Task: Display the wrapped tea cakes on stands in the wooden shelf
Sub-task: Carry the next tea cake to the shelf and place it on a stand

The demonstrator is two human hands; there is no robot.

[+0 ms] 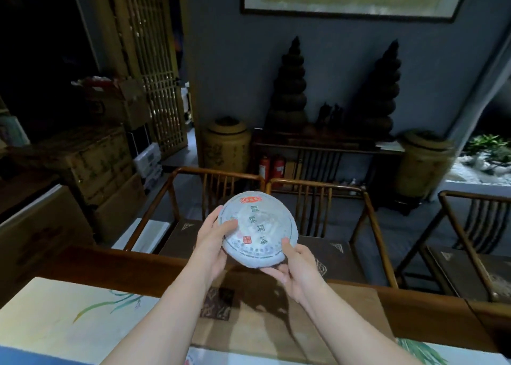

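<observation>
Both hands, left hand (214, 233) and right hand (297, 265), grip the wrapped tea cake (258, 229) by its rim above the worktop (414, 306); best carried level, thumbs light on the paper.

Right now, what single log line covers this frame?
held: wrapped tea cake | left hand: grips its left edge | right hand: grips its lower right edge | stand, shelf: not in view
</observation>
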